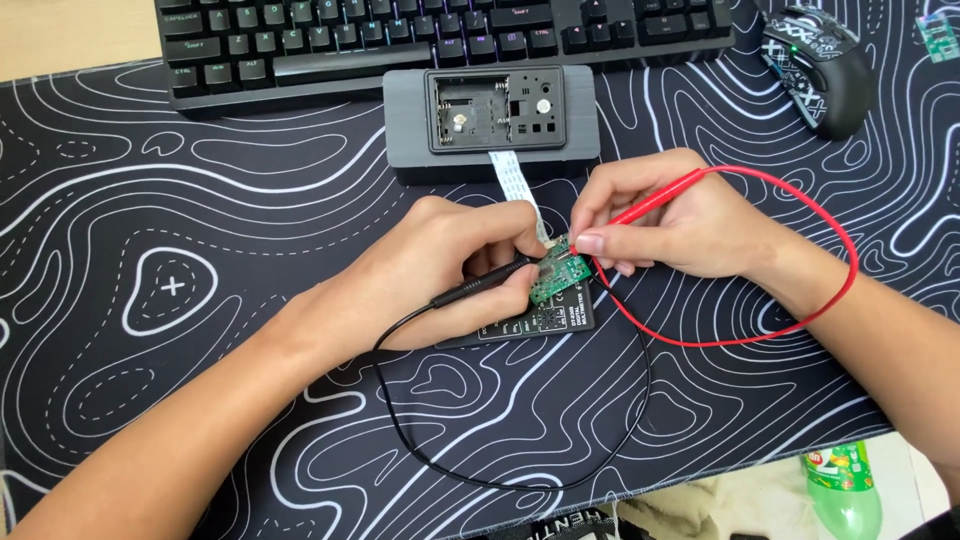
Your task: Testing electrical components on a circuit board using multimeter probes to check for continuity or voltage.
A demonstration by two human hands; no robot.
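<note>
green circuit board [558, 277] sits pinched steady by the left hand [440, 270] fingers, which also hold the black probe [480, 285], while right hand [670, 225] fingers grip the red probe [650, 205] against it.

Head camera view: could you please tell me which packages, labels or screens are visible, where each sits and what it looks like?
Bottle label: bottom right, below the mat's edge, on a green plastic bottle; green with red and yellow patches.
Black meter: flat on the mat under the left hand, dark face with small white print.
No lit screen shows.
</note>
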